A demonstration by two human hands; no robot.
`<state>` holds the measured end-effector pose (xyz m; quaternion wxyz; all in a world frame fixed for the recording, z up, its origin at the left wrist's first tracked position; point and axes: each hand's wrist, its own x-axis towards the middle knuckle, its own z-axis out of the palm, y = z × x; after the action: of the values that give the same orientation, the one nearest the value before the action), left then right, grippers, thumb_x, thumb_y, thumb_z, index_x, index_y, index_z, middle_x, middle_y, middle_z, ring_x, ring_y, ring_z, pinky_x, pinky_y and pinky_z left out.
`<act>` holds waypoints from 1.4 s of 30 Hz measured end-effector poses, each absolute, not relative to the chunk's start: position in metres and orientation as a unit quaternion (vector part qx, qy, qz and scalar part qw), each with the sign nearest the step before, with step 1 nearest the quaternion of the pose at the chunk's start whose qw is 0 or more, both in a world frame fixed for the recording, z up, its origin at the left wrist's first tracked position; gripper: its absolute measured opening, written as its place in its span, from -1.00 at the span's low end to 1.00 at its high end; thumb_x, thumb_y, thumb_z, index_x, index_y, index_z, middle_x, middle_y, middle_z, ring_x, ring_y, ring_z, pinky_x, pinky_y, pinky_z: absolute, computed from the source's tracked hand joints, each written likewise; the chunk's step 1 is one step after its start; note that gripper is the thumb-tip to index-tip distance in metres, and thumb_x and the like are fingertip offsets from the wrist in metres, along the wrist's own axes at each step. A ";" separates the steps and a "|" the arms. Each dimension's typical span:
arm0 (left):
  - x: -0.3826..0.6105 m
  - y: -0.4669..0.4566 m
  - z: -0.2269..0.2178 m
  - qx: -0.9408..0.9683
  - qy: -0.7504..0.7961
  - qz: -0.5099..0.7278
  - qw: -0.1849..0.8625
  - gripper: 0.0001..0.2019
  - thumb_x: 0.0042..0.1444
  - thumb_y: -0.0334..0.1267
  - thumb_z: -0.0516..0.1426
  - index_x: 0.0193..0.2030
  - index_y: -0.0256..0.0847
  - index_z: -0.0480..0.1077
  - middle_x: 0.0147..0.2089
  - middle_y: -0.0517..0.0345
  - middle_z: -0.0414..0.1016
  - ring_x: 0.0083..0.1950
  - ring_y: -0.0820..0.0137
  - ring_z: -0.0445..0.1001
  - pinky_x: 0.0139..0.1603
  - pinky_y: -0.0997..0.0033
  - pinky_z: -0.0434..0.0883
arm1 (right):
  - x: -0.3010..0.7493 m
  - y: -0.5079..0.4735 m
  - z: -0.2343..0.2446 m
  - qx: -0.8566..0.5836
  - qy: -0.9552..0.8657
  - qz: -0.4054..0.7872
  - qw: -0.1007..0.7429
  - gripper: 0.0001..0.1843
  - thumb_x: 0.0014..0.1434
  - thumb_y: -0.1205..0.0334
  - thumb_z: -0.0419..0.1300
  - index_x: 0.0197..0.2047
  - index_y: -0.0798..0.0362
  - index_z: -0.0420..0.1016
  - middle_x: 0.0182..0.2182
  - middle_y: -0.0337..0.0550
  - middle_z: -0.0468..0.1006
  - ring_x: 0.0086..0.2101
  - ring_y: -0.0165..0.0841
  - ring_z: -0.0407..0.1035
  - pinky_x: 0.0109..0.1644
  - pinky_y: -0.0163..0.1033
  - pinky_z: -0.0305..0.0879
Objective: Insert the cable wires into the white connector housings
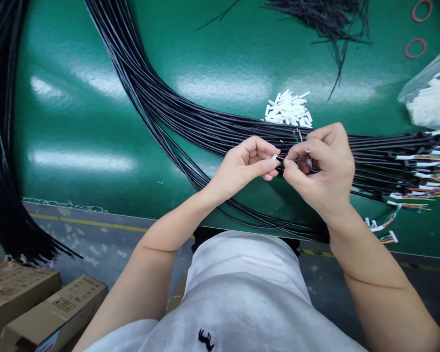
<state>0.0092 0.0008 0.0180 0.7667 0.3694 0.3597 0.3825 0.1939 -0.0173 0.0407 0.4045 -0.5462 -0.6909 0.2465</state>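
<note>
In the head view, my left hand (pixel 254 159) pinches a small white connector (pixel 275 157) between thumb and forefinger. Opposite it, almost touching, my right hand (pixel 322 164) is closed in a pinch on thin coloured wires, whose loose ends (pixel 297 137) stick up above its fingers. Part of what lies inside the right fingers is hidden. Both hands are over a thick bundle of black cables (pixel 205 120) that runs across the green table (pixel 95 127). Just beyond the hands is a pile of short white tubes (pixel 289 108).
More black cables (pixel 0 146) hang over the table's left edge. Stripped cable ends (pixel 425 171) fan out at right, near a bag of white pieces (pixel 432 93). Black strips (pixel 326 19) and two reddish rings (pixel 415 48) are at the back. Cardboard boxes (pixel 58 308) stand on the floor.
</note>
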 end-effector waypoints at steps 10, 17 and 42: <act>0.009 -0.002 0.024 0.407 0.389 0.383 0.732 -0.52 0.00 0.05 0.51 -0.15 -0.21 0.48 -0.27 0.25 0.63 -0.32 0.57 0.63 -0.28 0.58 0.56 | 0.193 -0.019 0.041 -0.558 -0.686 0.240 0.401 -0.83 0.18 0.31 0.33 -0.38 -0.14 0.50 -0.35 -0.12 0.37 -0.41 -0.28 0.24 -0.48 -0.12 0.24; 0.010 -0.002 0.021 0.394 0.376 0.382 0.746 -0.54 -0.02 0.00 0.53 -0.17 -0.22 0.49 -0.30 0.26 0.64 -0.33 0.56 0.64 -0.29 0.58 0.57 | 0.192 -0.018 0.041 -0.537 -0.680 0.265 0.424 -0.81 0.14 0.40 0.31 -0.38 -0.12 0.53 -0.37 -0.17 0.31 -0.41 -0.32 0.21 -0.48 -0.15 0.15; 0.007 0.006 0.019 0.364 0.382 0.400 0.749 -0.59 0.07 -0.02 0.48 -0.12 -0.17 0.45 -0.30 0.29 0.58 -0.36 0.64 0.53 -0.35 0.64 0.45 | 0.210 -0.001 0.040 -0.476 -0.416 0.622 0.463 -0.74 0.25 -0.03 0.46 -0.33 -0.06 0.64 -0.37 -0.23 0.52 -0.56 -0.45 0.35 -0.60 -0.27 0.22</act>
<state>0.0067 0.0058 0.0190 0.7491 0.3639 0.3824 0.4002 0.2104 -0.0012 0.0404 0.4630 -0.4755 -0.4160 0.6217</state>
